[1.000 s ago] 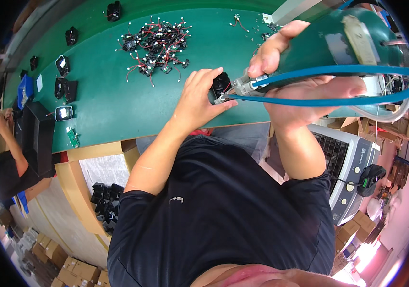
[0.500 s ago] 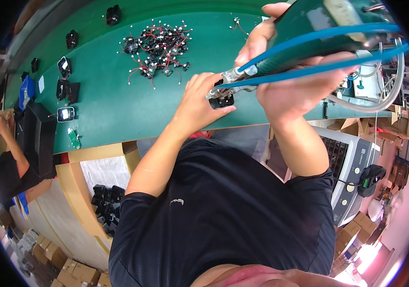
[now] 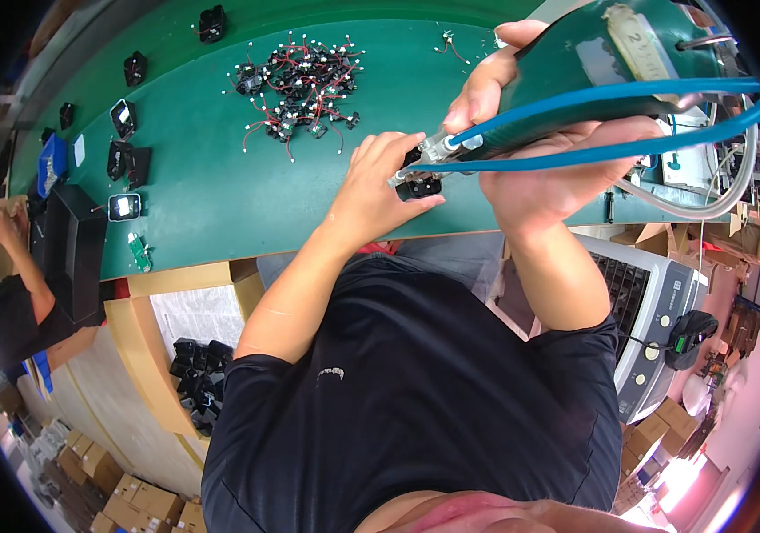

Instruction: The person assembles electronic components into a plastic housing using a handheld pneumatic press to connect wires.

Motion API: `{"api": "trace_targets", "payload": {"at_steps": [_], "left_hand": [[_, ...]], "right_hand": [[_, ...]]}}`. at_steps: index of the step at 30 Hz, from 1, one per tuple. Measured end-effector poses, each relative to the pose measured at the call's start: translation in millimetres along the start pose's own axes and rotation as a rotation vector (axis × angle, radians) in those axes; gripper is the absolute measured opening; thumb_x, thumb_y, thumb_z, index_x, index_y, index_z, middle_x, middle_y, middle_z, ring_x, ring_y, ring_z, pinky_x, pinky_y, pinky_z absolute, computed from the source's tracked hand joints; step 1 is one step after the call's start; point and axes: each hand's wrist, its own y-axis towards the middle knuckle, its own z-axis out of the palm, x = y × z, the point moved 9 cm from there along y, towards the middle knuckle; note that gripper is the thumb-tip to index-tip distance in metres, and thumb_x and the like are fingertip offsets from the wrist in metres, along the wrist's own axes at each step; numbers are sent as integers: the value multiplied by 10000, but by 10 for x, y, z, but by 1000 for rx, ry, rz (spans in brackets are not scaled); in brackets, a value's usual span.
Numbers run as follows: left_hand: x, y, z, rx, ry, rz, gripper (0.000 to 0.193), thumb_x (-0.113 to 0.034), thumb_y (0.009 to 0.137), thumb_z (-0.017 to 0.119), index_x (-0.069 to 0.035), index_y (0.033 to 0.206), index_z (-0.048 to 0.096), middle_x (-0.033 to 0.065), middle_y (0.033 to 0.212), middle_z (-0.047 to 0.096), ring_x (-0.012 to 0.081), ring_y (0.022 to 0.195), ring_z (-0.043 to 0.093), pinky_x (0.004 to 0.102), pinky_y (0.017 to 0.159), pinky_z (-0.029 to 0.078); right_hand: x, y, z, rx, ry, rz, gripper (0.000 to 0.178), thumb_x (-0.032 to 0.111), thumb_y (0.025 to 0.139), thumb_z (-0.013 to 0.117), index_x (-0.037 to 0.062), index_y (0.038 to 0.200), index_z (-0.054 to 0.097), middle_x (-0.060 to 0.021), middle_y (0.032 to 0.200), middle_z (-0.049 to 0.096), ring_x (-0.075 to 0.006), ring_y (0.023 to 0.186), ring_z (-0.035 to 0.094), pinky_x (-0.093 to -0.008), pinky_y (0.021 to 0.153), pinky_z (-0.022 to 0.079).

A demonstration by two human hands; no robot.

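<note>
2 bare hands work close to the near edge of the green worktop (image 3: 220, 226). The left hand (image 3: 366, 186) spans a small black housing (image 3: 421, 188), its fingers and thumb curved around the sides, holding it on the worktop. The right hand (image 3: 531, 173) holds a dark green tool (image 3: 549, 98), fingers on its far side and palm beneath; its metal end (image 3: 437, 151) crosses over the housing, with 2 blue tubes (image 3: 611, 95) arching back to the right.

Bare surface stretches leftward from the left hand to the scattered units (image 3: 125, 207) near the left end. Beyond the hand lies a heap of wired parts (image 3: 300, 89), with open room between the two. On the right, the tool and tubes crowd the space.

Compared with 1.0 s ago, the tool's metal end has moved leftward and farther across the housing, now hiding its middle; the heap remains undisturbed.
</note>
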Motion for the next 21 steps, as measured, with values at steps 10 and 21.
{"api": "trace_targets", "payload": {"at_steps": [10,21], "left_hand": [[93,-47,25,29,-10,-29,826,-280,636,951,-48,1342,591,142,1201,627,340,1109,587,444,971,465],[-66,862,-1125,14,250,59,679,-90,724,798,-2,1341,529,195,1281,574,353,1234,570,407,1072,465]], "right_hand": [[-123,-41,10,-177,-327,146,1130,1006,780,285,3,1240,530,-130,786,633,-234,672,650,-309,586,534],[1384,433,-128,-286,-730,-362,875,731,994,425,-37,1411,461,-235,1248,631,-282,822,706,-346,690,585]]}}
